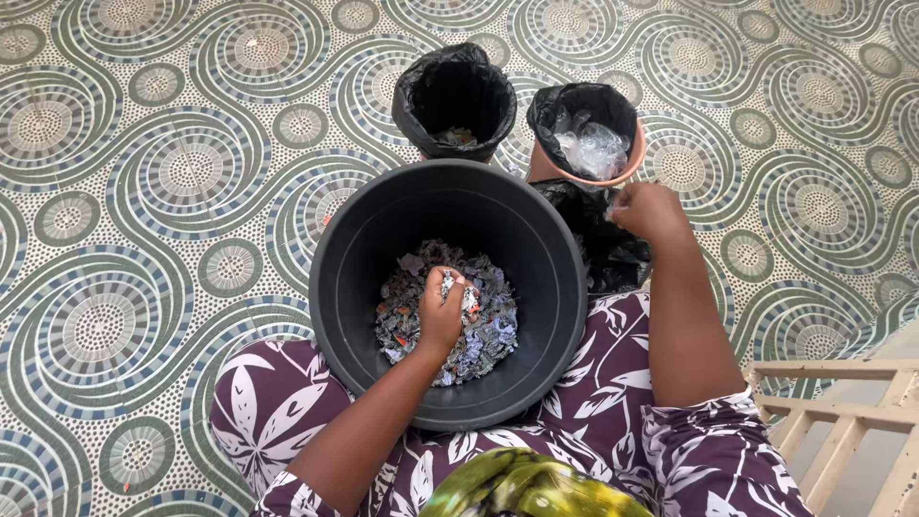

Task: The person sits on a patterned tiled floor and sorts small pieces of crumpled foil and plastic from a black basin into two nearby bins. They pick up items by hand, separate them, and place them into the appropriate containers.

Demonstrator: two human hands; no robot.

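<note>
A big black bucket (345, 287) sits between my knees, with a heap of small grey, white and red scraps (493, 330) at its bottom. My left hand (442, 308) reaches down into the bucket and closes on some of the scraps. My right hand (651, 211) is raised past the bucket's far right rim, fingers pinched on a small pale scrap, just below the orange bin (634, 158), which is lined with a black bag and holds clear plastic pieces (593, 148).
A second black-bagged bin (455, 96) with a few scraps inside stands beyond the bucket. A loose black bag (608, 254) lies beside the bucket on the right. Patterned mosaic floor (144, 191) lies all around. A pale wooden frame (842, 412) is at lower right.
</note>
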